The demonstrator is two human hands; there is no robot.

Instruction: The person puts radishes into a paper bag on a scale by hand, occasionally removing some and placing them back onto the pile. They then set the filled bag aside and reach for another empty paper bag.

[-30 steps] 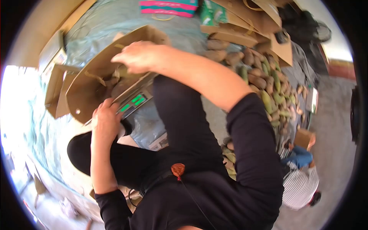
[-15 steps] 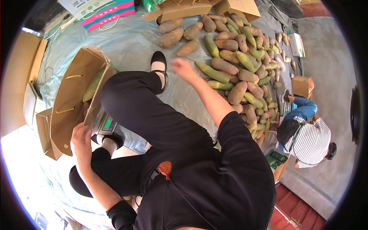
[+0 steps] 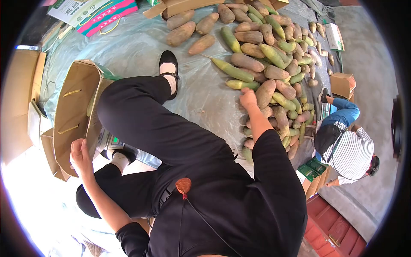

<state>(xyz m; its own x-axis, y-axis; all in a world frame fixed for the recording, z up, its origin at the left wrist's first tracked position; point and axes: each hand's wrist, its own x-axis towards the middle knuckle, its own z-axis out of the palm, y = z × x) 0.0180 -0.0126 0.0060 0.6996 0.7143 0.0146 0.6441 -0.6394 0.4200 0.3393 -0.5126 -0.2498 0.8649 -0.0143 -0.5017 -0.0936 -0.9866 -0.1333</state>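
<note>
My left hand [image 3: 81, 157] is closed at the near edge of a tall open cardboard box [image 3: 70, 103] with yellow cord handles. Part of a green radish shows inside that box, mostly hidden by its wall. Under the box's right side is a scale [image 3: 110, 139] with a lit green display, partly covered by my leg. Over the near-left edge of the radish pile [image 3: 265, 83] is my right hand [image 3: 248, 99], fingers curled, just below a green radish [image 3: 242, 84]. What those fingers hold, if anything, I cannot tell.
Plastic sheeting [image 3: 201, 111] covers the floor. Loose brown radishes [image 3: 182, 34] lie at the top, beside a printed carton [image 3: 92, 15]. On the right, a person in a striped shirt [image 3: 349, 150] bends near a small cardboard box [image 3: 342, 85] and a box of green packages [image 3: 310, 171].
My right hand has moved right and down from over the bare sheet to the pile's edge. My left hand stays at the box edge. The whole view has shifted slightly.
</note>
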